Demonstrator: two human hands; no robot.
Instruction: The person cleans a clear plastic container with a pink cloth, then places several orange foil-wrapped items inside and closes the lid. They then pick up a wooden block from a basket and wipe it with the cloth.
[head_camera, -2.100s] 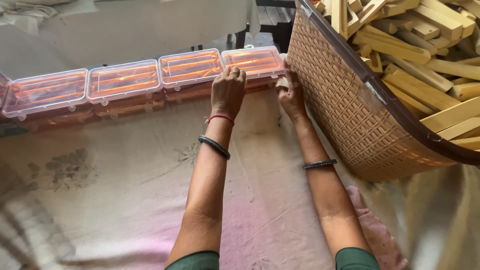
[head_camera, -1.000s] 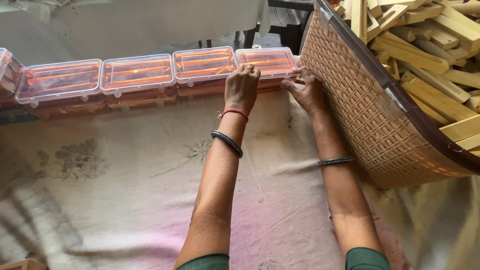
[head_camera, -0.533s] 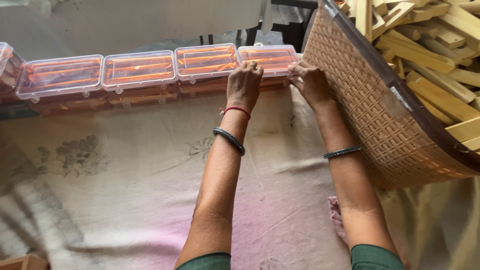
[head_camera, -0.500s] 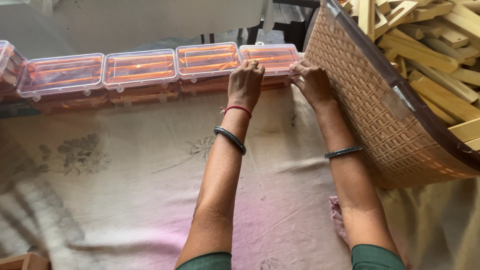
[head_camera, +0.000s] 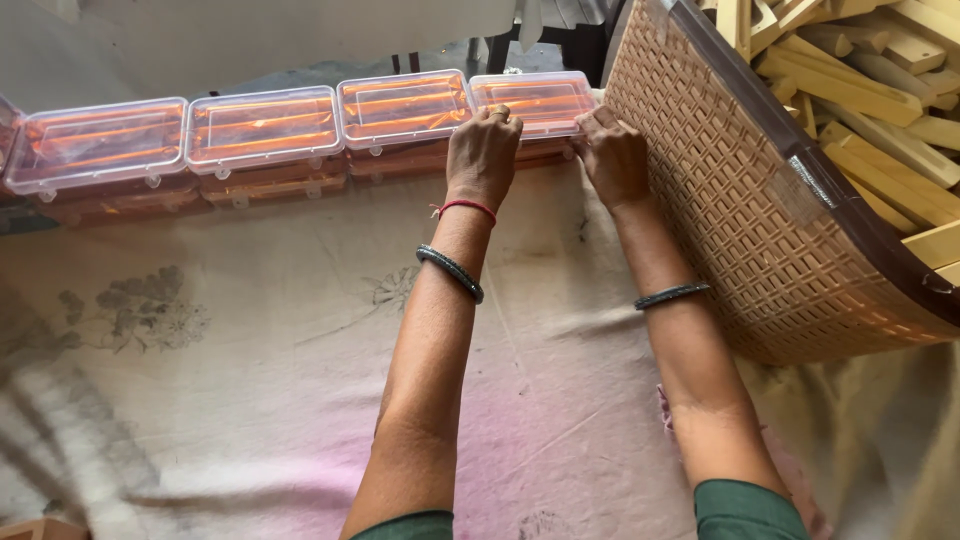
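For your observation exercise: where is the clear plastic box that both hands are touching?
In the head view, the clear plastic box sits top centre, last on the right of the row of boxes, beside the woven basket.

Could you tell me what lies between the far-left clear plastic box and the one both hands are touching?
In the head view, two more clear plastic boxes with orange contents sit between the far-left box and the rightmost box, in one row.

Soft, even daylight; sharp focus
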